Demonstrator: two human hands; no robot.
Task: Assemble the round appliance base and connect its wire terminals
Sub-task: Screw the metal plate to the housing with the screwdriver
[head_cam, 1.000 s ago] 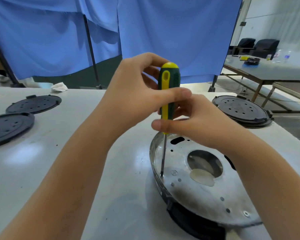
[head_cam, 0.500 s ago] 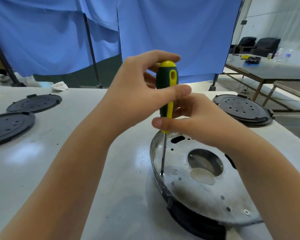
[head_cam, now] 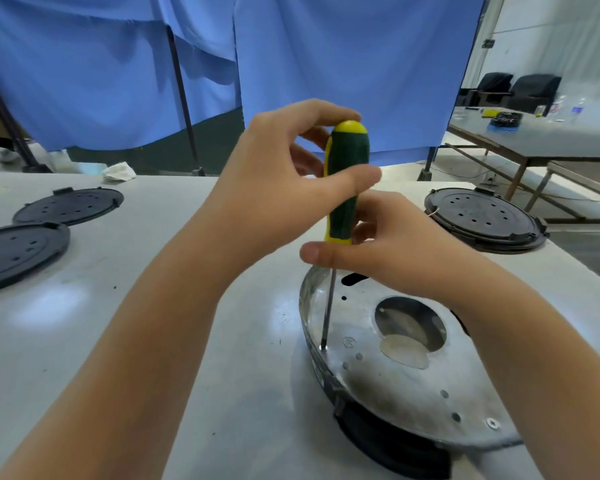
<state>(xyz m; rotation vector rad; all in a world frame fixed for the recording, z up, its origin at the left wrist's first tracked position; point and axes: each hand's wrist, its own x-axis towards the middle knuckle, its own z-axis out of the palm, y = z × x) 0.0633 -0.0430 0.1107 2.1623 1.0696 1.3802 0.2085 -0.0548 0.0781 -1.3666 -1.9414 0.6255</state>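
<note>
Green-and-yellow-handled screwdriver (head_cam: 345,188): we have turned it about its own axis; the yellow stripe that faced us a second ago now sits at the handle's left edge, the dark green side toward us. Left hand (head_cam: 284,188): our thumb has shifted further across the handle.

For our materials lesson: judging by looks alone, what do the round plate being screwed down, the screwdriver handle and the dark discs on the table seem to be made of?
Round plate: apparently bare metal, shiny; it mirrors the light and shows dull grey smudges.
Screwdriver handle: probably plastic or rubber, green and yellow, matte.
Dark discs: likely moulded black plastic, matte, with holes and rim tabs.
</note>
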